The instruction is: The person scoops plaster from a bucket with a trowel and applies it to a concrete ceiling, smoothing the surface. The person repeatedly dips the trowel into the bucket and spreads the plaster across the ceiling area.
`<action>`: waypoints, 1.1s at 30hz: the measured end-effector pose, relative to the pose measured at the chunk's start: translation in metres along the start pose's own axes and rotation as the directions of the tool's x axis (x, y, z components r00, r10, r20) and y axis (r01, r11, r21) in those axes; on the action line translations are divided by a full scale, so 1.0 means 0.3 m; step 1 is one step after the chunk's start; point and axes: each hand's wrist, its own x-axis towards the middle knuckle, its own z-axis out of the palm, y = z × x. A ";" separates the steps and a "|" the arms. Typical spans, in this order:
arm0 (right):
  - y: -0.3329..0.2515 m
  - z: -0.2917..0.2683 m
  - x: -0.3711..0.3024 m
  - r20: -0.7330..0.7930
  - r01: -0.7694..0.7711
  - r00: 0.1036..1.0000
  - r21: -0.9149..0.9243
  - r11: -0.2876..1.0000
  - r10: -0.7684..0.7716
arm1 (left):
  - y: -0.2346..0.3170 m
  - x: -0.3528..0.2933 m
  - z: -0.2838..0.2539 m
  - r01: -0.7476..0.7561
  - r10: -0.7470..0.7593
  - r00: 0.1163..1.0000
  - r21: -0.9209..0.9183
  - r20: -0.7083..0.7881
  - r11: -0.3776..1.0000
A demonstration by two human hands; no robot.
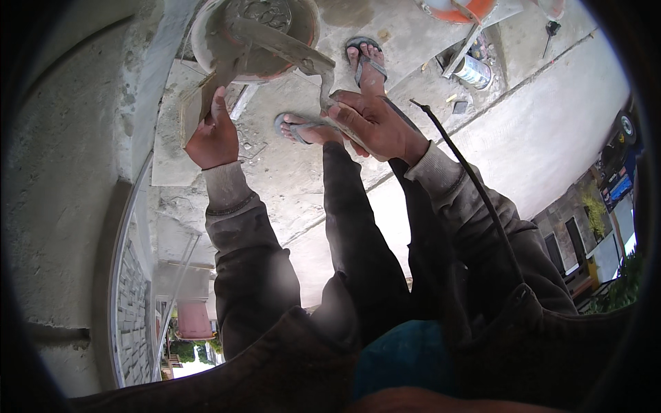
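Observation:
A trowel (282, 49) smeared with grey mortar reaches leftward over the bucket. My right hand (375, 124) is closed round its handle, and the bent neck rises to the long blade. My left hand (215, 138) grips a flat board (195, 110) seen nearly edge-on, thumb up along its face. Grey mortar (231, 67) shows at the board's upper end, close to the bucket's rim. Below the blade stands a round bucket (313, 38), coated inside, with wet mortar in it. The blade hides part of the bucket's contents.
A plastered wall (76, 158) rises along my left. My sandalled feet stand on the rough concrete floor (275, 179) just beyond my hands. At the far right are an orange basin (463, 12), a can (475, 72) and small debris. A dark cord (475, 182) crosses by my right sleeve.

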 end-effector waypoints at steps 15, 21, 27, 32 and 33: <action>0.142 0.020 0.151 -0.040 0.259 0.945 -0.517 0.816 -0.325 | 0.038 -0.046 -0.039 -0.015 0.021 0.996 -0.067 0.088 0.998; 0.175 0.032 0.196 -0.164 0.143 0.940 -0.605 0.783 -0.299 | -0.030 -0.053 -0.043 -0.087 0.090 0.989 -0.032 0.118 0.996; 0.145 0.027 0.192 -0.251 0.118 0.914 -0.589 0.799 -0.320 | -0.017 -0.026 -0.072 -0.415 0.417 0.870 -0.065 0.263 0.908; 0.074 0.022 0.154 -0.114 0.161 0.946 -0.648 0.744 -0.305 | 0.018 0.007 -0.112 -0.459 0.394 0.774 0.010 0.495 0.888; 0.066 0.028 0.152 -0.093 0.178 0.943 -0.668 0.723 -0.319 | 0.018 0.018 -0.112 -0.500 0.419 0.742 0.015 0.523 0.866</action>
